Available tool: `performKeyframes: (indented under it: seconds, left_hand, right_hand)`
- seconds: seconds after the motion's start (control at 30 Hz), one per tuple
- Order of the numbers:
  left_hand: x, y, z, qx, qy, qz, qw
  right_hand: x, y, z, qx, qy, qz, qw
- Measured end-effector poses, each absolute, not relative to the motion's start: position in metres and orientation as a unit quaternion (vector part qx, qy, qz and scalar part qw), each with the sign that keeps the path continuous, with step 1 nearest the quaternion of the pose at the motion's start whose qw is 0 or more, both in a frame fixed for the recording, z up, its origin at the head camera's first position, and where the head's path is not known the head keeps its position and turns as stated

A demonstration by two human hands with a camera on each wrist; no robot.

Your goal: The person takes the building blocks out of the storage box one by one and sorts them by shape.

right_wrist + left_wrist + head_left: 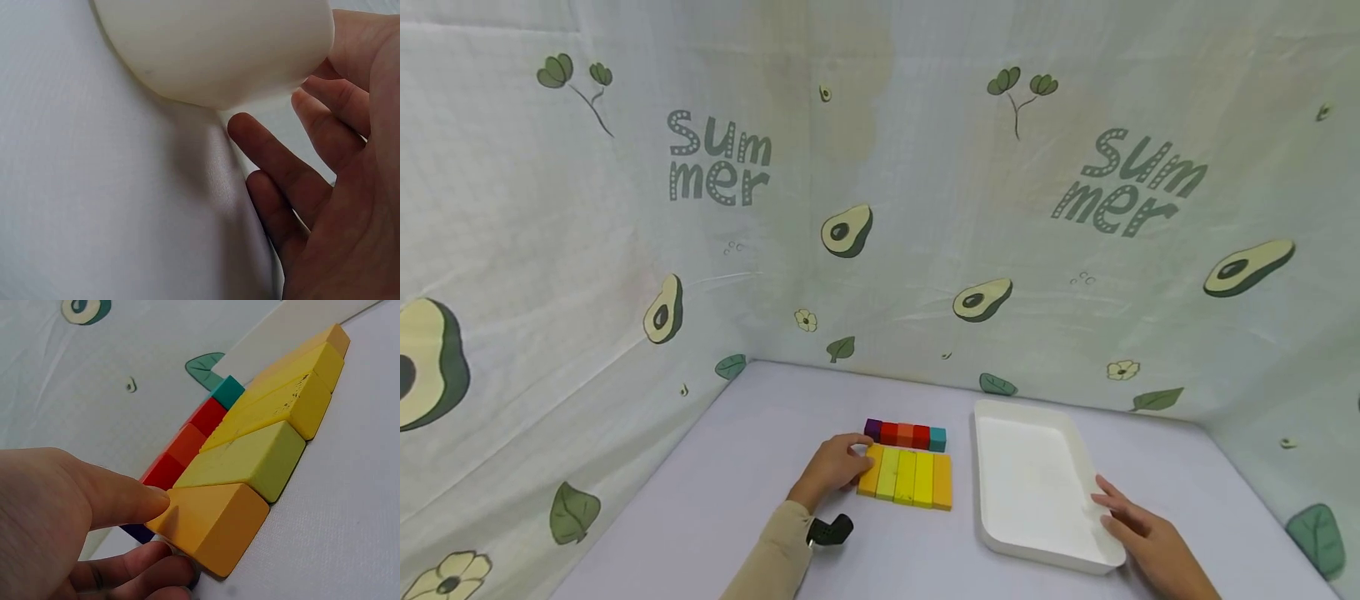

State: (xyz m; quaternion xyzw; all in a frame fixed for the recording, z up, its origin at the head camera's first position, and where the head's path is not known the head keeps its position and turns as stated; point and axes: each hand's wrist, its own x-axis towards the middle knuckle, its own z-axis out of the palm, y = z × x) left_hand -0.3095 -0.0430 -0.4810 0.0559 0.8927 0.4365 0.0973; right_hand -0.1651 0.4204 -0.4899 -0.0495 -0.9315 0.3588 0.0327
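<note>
In the head view, a row of several flat wooden blocks (906,477), orange, lime and yellow, lies side by side on the table. My left hand (835,467) is at the row's left end. Its thumb touches the nearest orange block (215,519), and the lower fingers bend beside that block's side. Just behind runs a row of small cubes (906,435) in purple, red, orange and teal; the index finger reaches toward the purple cube (872,428). My right hand (1150,542) rests against the right wall of a white tray (1030,475), fingers loosely extended.
The white table (760,425) meets hanging cloth walls (910,167) printed with avocados, leaves and lettering at the back and sides. The tray stands to the right of the blocks. A black wrist device (831,530) sits at the left sleeve.
</note>
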Motion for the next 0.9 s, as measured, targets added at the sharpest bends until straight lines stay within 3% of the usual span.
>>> performKeyframes:
  seconds: [0.37,0.67,0.9]
  left_hand:
    - [-0.315,-0.043,-0.492,0.071,0.861,0.493,0.101]
    - [-0.320,-0.060,-0.502,0.043,0.810,0.575,0.106]
    - [-0.324,-0.062,-0.495,0.047,0.826,0.559,0.054]
  right_hand:
    - [-0.167,0.429,-0.492,-0.058,-0.933,0.354,0.026]
    - [-0.164,0.420,-0.498,-0.112,-0.909,0.401,-0.020]
    - [-0.163,0.419,-0.495,-0.116,-0.905,0.410,-0.007]
